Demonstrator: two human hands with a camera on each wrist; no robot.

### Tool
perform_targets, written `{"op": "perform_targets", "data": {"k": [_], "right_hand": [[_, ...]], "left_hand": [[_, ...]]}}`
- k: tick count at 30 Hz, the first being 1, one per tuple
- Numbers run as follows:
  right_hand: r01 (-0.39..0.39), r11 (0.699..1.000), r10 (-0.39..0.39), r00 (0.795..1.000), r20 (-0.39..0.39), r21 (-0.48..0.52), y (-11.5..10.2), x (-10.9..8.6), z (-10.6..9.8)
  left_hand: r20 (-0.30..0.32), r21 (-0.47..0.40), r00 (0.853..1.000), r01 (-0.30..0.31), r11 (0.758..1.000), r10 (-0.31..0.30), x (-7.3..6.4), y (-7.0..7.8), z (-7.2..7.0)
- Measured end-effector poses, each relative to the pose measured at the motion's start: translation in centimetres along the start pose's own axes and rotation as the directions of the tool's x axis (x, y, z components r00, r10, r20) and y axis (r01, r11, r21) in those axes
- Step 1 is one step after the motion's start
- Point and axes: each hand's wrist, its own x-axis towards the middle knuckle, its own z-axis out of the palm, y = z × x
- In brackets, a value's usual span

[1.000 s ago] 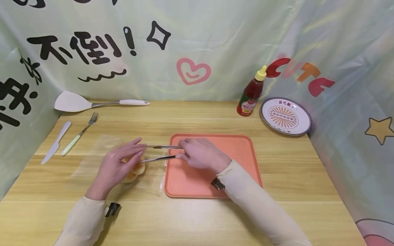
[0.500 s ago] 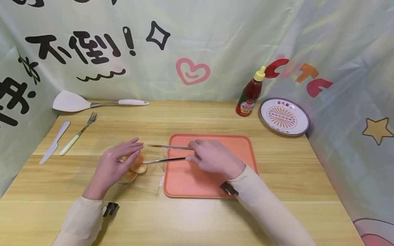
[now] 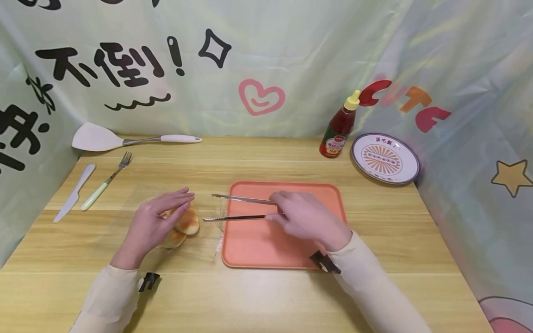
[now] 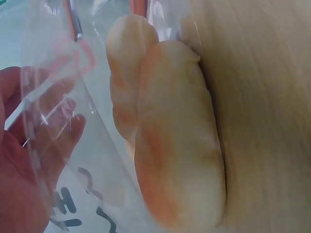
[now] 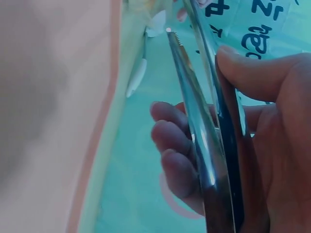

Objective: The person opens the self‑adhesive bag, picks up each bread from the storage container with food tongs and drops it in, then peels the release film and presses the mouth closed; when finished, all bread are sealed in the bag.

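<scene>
My left hand (image 3: pixel 151 226) is held over bread rolls (image 3: pixel 189 222) with golden-brown tops, its fingers nearly straight and the thumb apart. Clear plastic film (image 4: pixel 97 150) passes across those fingers in the left wrist view, beside two long rolls (image 4: pixel 180 141). Above the pink tray, my right hand (image 3: pixel 308 215) grips a pair of metal tongs (image 3: pixel 239 217) between thumb and fingers. The tongs' arms are spread, pointing left at the rolls, with nothing between the tips. Part of the bread is hidden under my left hand.
The pink tray (image 3: pixel 266 252) lies right of the rolls. At the left are a white knife (image 3: pixel 75 194), a fork (image 3: pixel 102 188) and a white spatula (image 3: pixel 100 138). A sauce bottle (image 3: pixel 338 130) and a patterned plate (image 3: pixel 385 159) stand at the back right, by the curtain.
My right hand has drawn the tongs to the right, away from the rolls, so their tips now sit apart from my left hand. The left hand has barely moved.
</scene>
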Motion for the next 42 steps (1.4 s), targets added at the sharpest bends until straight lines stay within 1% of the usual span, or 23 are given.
{"op": "perform_targets", "data": {"k": [9,12,17,19,24,28,33,39,42], "right_hand": [[-0.015,1.0,0.014,1.0,-0.028,-0.012,0.6,-1.8,-1.1],[-0.02,1.0,0.02,0.999,-0.04,-0.004,1.0,-2.3,-1.3],[-0.035,0.998,0.037,0.998,-0.058,0.043,1.5,-3.1,-1.6],[-0.047,0.996,0.052,0.997,-0.058,0.071,1.7,-3.4,-1.7],[-0.079,0.992,0.085,0.994,-0.061,0.103,2.6,-4.2,-1.9],[-0.124,0.986,0.131,0.99,-0.058,0.11,3.4,-4.8,-2.1],[-0.183,0.976,0.189,0.981,-0.041,0.113,4.5,-5.6,-2.5],[-0.204,0.971,0.212,0.976,-0.057,0.122,5.4,-6.9,-2.7],[-0.216,0.967,0.225,0.973,-0.053,0.135,5.8,-7.5,-2.8]], "left_hand": [[0.007,-0.023,1.0,0.0,1.0,0.0,-0.1,-0.1,-0.1],[0.007,-0.027,1.0,-0.009,1.0,0.009,-0.1,-0.2,-0.1],[0.005,-0.024,1.0,-0.023,0.999,0.023,-0.1,-0.3,-0.1],[0.004,-0.022,1.0,-0.025,0.999,0.025,-0.1,-0.3,-0.1],[0.002,-0.004,1.0,-0.024,1.0,0.024,-0.1,-0.3,-0.1],[-0.01,0.012,1.0,-0.018,1.0,0.018,-0.1,-0.3,-0.1],[-0.023,0.015,0.999,-0.037,0.999,0.037,-0.1,-0.6,-0.2],[-0.023,0.018,0.999,-0.049,0.999,0.049,-0.2,-0.6,-0.2],[-0.02,0.011,0.999,-0.049,0.999,0.049,-0.2,-0.5,-0.2]]}}
